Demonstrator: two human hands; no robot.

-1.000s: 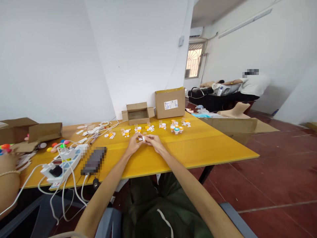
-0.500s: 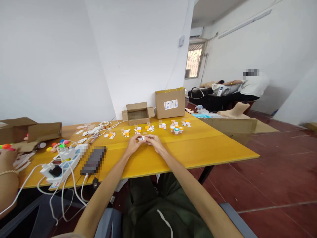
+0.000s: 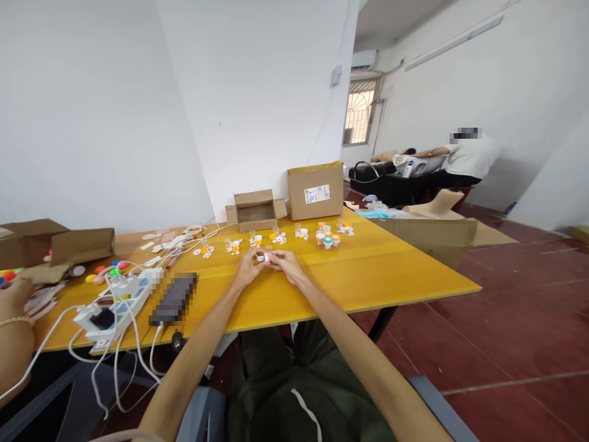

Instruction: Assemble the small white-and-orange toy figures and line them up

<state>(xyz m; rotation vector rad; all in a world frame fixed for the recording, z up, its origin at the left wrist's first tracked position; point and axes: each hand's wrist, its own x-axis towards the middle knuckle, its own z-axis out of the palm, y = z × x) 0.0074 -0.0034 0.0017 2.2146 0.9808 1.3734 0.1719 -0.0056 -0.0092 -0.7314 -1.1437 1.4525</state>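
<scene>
Both hands pinch one small white toy piece over the yellow tabletop.

Far left, a co-worker's hand (image 3: 13, 294) sits by colored caps; next a power strip (image 3: 115, 301) with tangled cables, then a dark phone (image 3: 175, 299). Center: left hand (image 3: 247, 268) and right hand (image 3: 286, 264) meet, fingers curled closed on the small white piece (image 3: 263, 258), held just above the tabletop (image 3: 368, 270); too small to tell its parts. Looks like a fitting or pressing step; next move likely needs a steady pinch. Behind, a row of white-and-orange toys (image 3: 276, 238), an open box (image 3: 255, 210), a closed box (image 3: 316, 190). Far right, another person (image 3: 469, 156), well apart.
</scene>
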